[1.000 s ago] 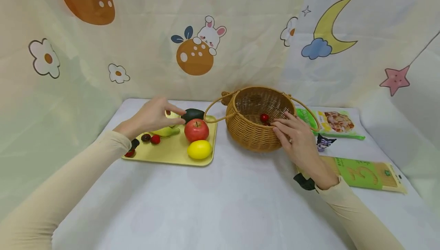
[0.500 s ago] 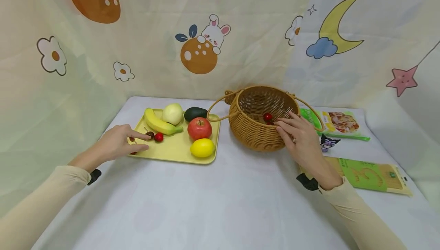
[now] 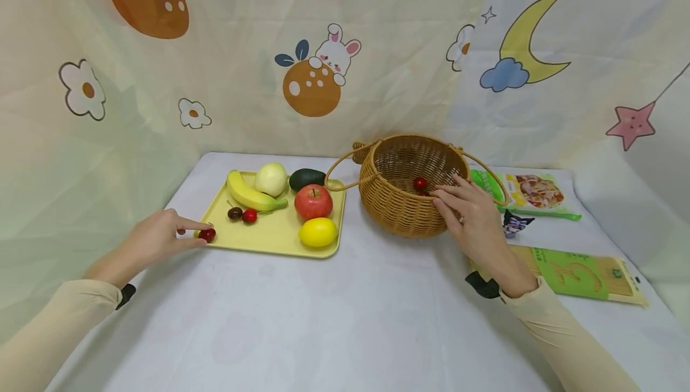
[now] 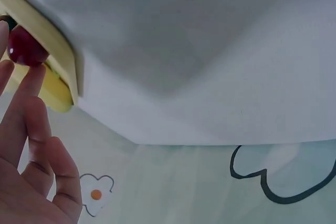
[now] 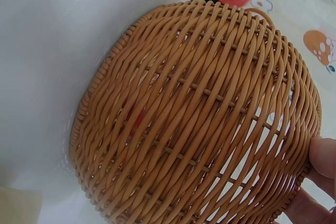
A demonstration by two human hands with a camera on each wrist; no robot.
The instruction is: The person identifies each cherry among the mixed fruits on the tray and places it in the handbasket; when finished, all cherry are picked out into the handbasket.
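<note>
The left hand (image 3: 148, 239) pinched a cherry (image 3: 208, 235) between thumb and finger at the near left corner of the tray (image 3: 264, 242) — two other cherries (image 3: 250, 216) lay near it, just in front of the banana (image 3: 250, 196). The right hand (image 3: 475, 217) gripped the rim of the basket (image 3: 399, 218), which stood on the counter (image 3: 350, 320) beside the tray — a red fruit (image 3: 420, 183) lay inside

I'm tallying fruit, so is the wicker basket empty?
Not empty. The head view shows a red cherry inside the wicker basket; part of the interior is hidden, so I cannot tell everything it holds.
</note>
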